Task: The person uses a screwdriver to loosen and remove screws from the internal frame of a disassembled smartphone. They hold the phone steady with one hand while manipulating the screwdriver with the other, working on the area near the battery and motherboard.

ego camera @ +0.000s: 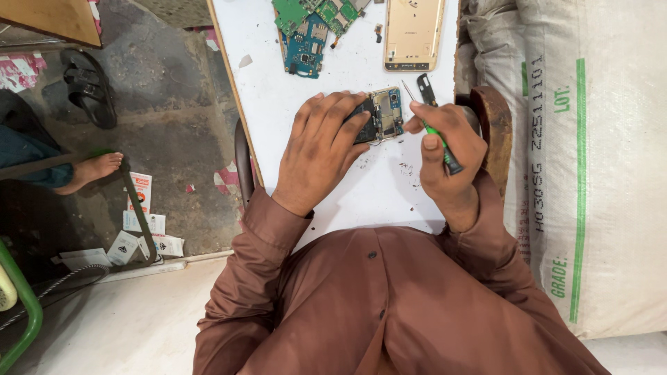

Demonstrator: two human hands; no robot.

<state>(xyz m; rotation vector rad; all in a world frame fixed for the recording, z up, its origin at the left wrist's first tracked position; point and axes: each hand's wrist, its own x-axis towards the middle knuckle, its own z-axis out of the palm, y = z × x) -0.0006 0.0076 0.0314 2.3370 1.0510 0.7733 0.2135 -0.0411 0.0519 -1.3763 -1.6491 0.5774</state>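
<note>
My left hand presses down on an opened phone lying on the white table, its circuit board exposed; the fingers cover the phone's left part. My right hand grips a green-handled screwdriver, whose thin metal tip points up to the right of the phone, a little apart from its edge. Brown sleeves cover both arms.
Blue and green circuit boards and a gold phone back cover lie at the table's far end. A small black part sits by the screwdriver tip. A large white sack stands to the right. Another person's bare foot rests on the floor at left.
</note>
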